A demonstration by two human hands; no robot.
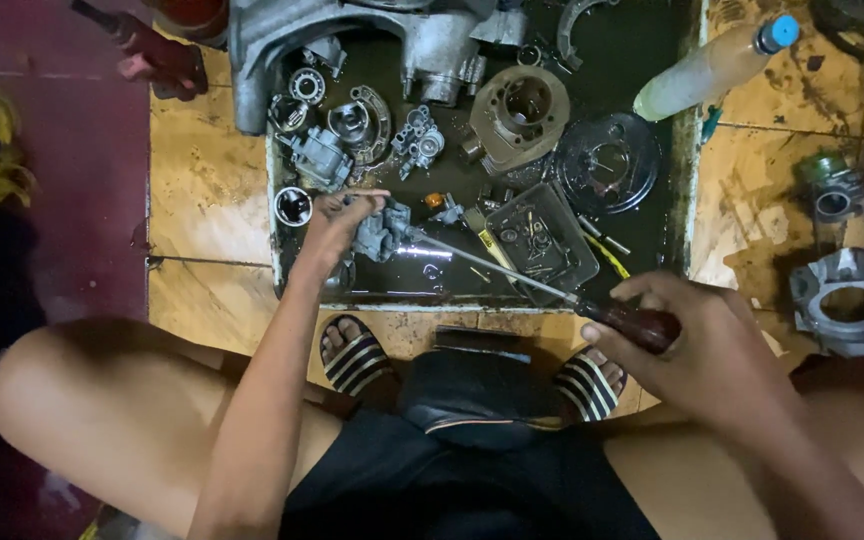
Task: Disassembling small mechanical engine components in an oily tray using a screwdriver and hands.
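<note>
Right hand [697,335] nearest me, clamped on screwdriver [542,285] by its dark red handle. I see its tip meeting the carburetor [384,230], which left hand [337,222] grips inside the oily tray [680,180]. Cylinder [520,112] behind carburetor, small parts dish [542,237] right of it, bottle [714,67] beyond.

A single head-worn camera looks steeply down from above the seated person's lap, fairly close, facing forward over the knees onto the parts tray [687,200] on the tiled floor [207,190].
</note>
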